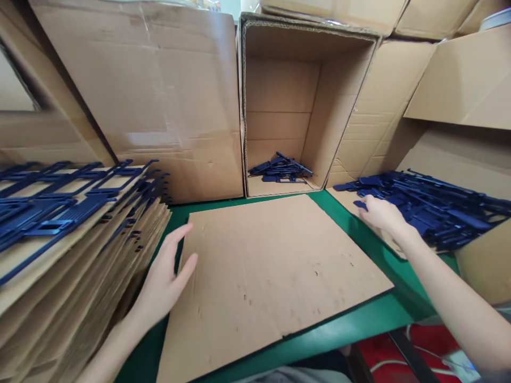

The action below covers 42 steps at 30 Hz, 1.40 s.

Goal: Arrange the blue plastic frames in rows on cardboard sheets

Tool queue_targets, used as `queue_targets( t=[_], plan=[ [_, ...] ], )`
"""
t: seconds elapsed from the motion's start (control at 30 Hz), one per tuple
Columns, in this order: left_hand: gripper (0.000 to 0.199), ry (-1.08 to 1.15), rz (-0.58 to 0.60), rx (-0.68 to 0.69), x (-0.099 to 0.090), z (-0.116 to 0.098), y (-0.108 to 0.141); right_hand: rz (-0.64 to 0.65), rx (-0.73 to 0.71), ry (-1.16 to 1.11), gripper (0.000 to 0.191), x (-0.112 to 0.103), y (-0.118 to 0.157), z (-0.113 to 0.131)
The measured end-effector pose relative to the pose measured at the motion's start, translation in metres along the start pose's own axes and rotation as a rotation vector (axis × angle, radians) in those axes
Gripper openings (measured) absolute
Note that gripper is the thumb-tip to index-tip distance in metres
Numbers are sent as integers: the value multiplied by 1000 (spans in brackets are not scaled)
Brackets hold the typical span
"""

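A flat cardboard sheet lies in front of me. At its left edge is my left hand, thumb and fingers apart, with nothing held. Over on the right, my right hand has its fingers closed on the end of a dark blue plastic part. That part is at the near-left side of a heaped pile of similar blue plastic parts. The far end of the held part is hidden by the hand and the pile.
Left of me rises a stack of cardboard sheets with blue frame-like parts layered between and on top. An open cardboard box at the back holds several blue parts. Closed boxes stand beside it on the green table.
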<state>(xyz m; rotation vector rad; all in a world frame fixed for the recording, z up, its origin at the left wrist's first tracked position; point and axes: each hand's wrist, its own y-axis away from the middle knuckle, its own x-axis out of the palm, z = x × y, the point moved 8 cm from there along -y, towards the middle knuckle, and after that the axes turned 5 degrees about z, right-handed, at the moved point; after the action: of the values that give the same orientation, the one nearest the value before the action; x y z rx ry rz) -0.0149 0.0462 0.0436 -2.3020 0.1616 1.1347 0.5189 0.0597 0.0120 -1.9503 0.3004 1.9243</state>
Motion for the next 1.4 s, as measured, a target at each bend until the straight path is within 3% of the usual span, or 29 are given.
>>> queue_targets(
  t=[0.1,0.17,0.23,0.37,0.47,0.6,0.73,0.77,0.83,0.9,0.97,1.07,1.3,1.4],
  plan=[
    [53,6,-1,-119,25,49,-47,37,97,57,34,29,-18,-31],
    [55,60,-52,-298,38,90,-66,49,118,59,31,40,-26,-40],
    [57,71,-84,-357,50,115,-81,55,113,36,29,47,-33,-45],
    [55,137,-84,-342,71,133,-104,28,52,-47,30,48,-42,-47],
    [53,179,-67,-300,80,133,-112,-48,-64,-115,30,32,-44,-34],
    [49,190,-46,-231,82,126,-109,-180,-297,-169,29,-9,-38,19],
    [49,179,-59,-217,79,122,-101,-259,-599,-185,32,-42,-7,118],
    [49,175,-64,-219,79,121,-100,-330,-777,-192,32,-49,13,153],
    [50,168,-72,-218,80,117,-97,-407,-1158,-206,29,-50,62,219],
    [49,157,-77,-205,81,110,-94,-345,-1487,-192,31,-36,108,271],
    [45,145,-82,-187,82,104,-92,-249,-1665,-191,33,-21,138,306],
    [36,134,-95,-168,81,98,-90,-131,-1688,-285,34,-7,150,329],
    [35,82,-91,-153,82,82,-86,39,-1614,-674,43,8,147,334],
    [44,69,-41,-125,87,77,-86,75,-1648,-727,42,-2,158,336]
  ],
)
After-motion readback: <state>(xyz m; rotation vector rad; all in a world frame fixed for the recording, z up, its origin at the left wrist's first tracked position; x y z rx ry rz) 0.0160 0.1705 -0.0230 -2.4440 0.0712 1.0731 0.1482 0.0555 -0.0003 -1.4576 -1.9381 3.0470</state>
